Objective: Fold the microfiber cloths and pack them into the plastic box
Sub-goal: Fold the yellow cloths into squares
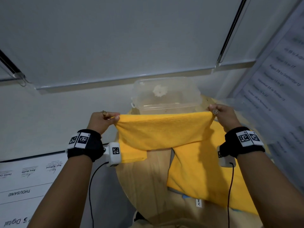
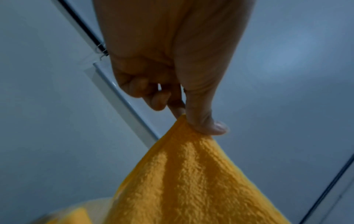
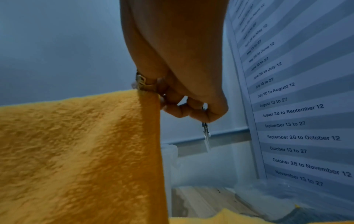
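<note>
A yellow microfiber cloth hangs stretched in the air between both hands, folded over so a shorter layer lies in front. My left hand pinches its top left corner between thumb and forefinger. My right hand pinches the top right corner. A second yellow cloth lies spread on the round wooden table beneath. The clear plastic box stands open behind the held cloth, with only a white mark showing through its bottom.
A clear lid or plastic sheet lies to the right of the box. A printed date chart leans at the right. Window blinds hang behind the table. A printed board lies at lower left.
</note>
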Tool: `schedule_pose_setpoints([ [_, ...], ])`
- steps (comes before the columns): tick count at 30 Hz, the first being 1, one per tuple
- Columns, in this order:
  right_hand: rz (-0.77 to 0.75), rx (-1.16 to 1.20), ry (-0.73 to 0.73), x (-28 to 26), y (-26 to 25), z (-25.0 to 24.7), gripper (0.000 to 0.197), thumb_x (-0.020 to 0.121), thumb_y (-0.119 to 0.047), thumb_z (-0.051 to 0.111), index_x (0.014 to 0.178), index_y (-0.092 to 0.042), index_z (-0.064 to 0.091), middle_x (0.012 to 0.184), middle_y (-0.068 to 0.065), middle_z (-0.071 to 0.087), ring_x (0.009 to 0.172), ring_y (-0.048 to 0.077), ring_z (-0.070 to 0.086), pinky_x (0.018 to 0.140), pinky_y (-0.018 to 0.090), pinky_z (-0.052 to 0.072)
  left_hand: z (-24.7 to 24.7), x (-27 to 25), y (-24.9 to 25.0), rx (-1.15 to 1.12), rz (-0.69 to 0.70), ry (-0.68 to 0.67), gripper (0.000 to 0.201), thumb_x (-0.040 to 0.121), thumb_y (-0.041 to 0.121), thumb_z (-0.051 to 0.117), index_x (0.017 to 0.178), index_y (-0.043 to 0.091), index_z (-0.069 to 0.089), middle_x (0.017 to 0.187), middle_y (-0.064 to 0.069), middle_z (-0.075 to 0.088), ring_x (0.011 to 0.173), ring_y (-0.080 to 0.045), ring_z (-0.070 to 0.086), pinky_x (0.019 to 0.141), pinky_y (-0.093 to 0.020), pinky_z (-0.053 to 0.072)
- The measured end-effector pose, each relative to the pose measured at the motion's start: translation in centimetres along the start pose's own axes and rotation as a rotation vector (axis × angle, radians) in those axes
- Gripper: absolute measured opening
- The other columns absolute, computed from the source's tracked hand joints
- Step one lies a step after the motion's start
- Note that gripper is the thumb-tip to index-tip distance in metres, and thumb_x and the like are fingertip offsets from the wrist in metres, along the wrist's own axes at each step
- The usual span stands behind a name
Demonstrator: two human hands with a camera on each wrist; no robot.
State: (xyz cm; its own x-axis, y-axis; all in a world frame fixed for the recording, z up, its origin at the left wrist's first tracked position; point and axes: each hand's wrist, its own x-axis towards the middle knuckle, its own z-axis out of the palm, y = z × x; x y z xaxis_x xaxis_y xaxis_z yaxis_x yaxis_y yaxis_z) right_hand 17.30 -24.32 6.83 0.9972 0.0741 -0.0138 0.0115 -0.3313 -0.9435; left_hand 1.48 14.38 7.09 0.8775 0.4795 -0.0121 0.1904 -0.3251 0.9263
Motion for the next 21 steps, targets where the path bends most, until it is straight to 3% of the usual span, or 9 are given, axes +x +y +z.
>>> schedule_pose_setpoints([
  [2, 0.006, -0.043, -0.093, -0.3, -0.2, 0.2, 0.016, 0.092, -0.015, 0.057, 0.095, -0.005, 0.068, 0.097, 0.011, 0.064, 0.098, 0.018, 0.055, 0.074, 0.018, 0.045, -0.8, 0.3, -0.2, 0.148, 0.047, 0.032, 0.028, 0.079, 0.007, 0.071, 0.106, 0.005, 0.069, 0.090, 0.000, 0.068, 0.077, 0.001, 0.062, 0.069, 0.000, 0.044],
  [4, 0.029, -0.138, -0.212, -0.3, -0.3, 0.4, 0.018, 0.088, -0.018, 0.062, 0.102, -0.008, 0.069, 0.102, 0.008, 0.064, 0.100, 0.017, 0.054, 0.082, 0.021, 0.044, -1.5, 0.6, -0.6, 0.242, 0.043, 0.046, 0.026, 0.081, 0.012, 0.070, 0.106, 0.006, 0.070, 0.093, -0.006, 0.066, 0.083, -0.013, 0.059, 0.076, -0.015, 0.045],
  [6, 0.065, -0.218, -0.341, -0.2, -0.5, 0.6, 0.024, 0.081, -0.017, 0.071, 0.104, -0.014, 0.068, 0.104, 0.005, 0.064, 0.099, 0.018, 0.055, 0.087, 0.029, 0.043, -2.0, 1.1, -0.8, 0.265, -0.047, 0.061, 0.022, 0.085, 0.019, 0.065, 0.102, 0.006, 0.071, 0.083, -0.009, 0.064, 0.068, -0.016, 0.056, 0.071, -0.028, 0.046],
  [8, 0.056, -0.247, -0.415, -0.1, -0.9, 1.0, 0.033, 0.076, -0.010, 0.074, 0.108, -0.008, 0.066, 0.106, 0.008, 0.064, 0.100, 0.020, 0.057, 0.085, 0.028, 0.043, -2.5, 1.6, -0.7, 0.295, -0.175, 0.025, 0.024, 0.089, 0.027, 0.060, 0.099, 0.007, 0.069, 0.071, -0.012, 0.058, 0.056, -0.018, 0.052, 0.063, -0.034, 0.051],
  [11, 0.001, -0.253, -0.399, -0.2, -1.4, 1.4, 0.029, 0.080, -0.008, 0.070, 0.108, -0.003, 0.066, 0.102, 0.011, 0.065, 0.095, 0.020, 0.058, 0.078, 0.022, 0.044, -2.8, 1.7, -0.3, 0.405, -0.234, -0.134, 0.016, 0.094, 0.029, 0.052, 0.099, 0.015, 0.057, 0.076, -0.009, 0.052, 0.061, -0.020, 0.050, 0.055, -0.026, 0.046],
  [14, -0.022, -0.250, -0.369, -0.6, -1.6, 1.4, 0.021, 0.083, -0.009, 0.068, 0.104, -0.005, 0.067, 0.077, 0.001, 0.060, 0.071, 0.012, 0.053, 0.056, 0.006, 0.040, -3.1, 1.8, -0.6, 0.448, -0.202, -0.240, 0.024, 0.098, 0.030, 0.043, 0.083, 0.019, 0.058, 0.093, -0.007, 0.054, 0.084, -0.021, 0.051, 0.065, -0.027, 0.043],
  [16, -0.028, -0.259, -0.353, -0.7, -1.5, 1.3, 0.019, 0.084, -0.009, 0.067, 0.102, -0.005, 0.066, 0.070, -0.005, 0.054, 0.064, 0.007, 0.047, 0.049, 0.002, 0.037, -2.9, 1.6, -0.8, 0.351, -0.230, -0.273, 0.032, 0.100, 0.029, 0.037, 0.078, 0.022, 0.060, 0.090, -0.005, 0.055, 0.084, -0.017, 0.050, 0.069, -0.027, 0.042],
  [19, -0.012, -0.260, -0.337, -0.9, -1.2, 1.0, 0.017, 0.083, -0.010, 0.068, 0.098, -0.005, 0.067, 0.069, -0.006, 0.054, 0.064, 0.006, 0.046, 0.050, 0.005, 0.038, -2.3, 1.3, -0.7, 0.230, -0.281, -0.284, 0.033, 0.100, 0.031, 0.036, 0.091, 0.013, 0.064, 0.093, -0.008, 0.058, 0.089, -0.016, 0.053, 0.079, -0.027, 0.044],
  [21, 0.008, -0.246, -0.324, -1.0, -0.9, 0.9, 0.016, 0.080, -0.012, 0.071, 0.094, -0.007, 0.068, 0.071, -0.006, 0.055, 0.067, 0.007, 0.048, 0.058, 0.013, 0.041, -2.0, 1.2, -0.6, 0.186, -0.271, -0.324, 0.031, 0.098, 0.029, 0.043, 0.105, 0.007, 0.064, 0.102, -0.011, 0.059, 0.098, -0.020, 0.054, 0.088, -0.030, 0.045],
])
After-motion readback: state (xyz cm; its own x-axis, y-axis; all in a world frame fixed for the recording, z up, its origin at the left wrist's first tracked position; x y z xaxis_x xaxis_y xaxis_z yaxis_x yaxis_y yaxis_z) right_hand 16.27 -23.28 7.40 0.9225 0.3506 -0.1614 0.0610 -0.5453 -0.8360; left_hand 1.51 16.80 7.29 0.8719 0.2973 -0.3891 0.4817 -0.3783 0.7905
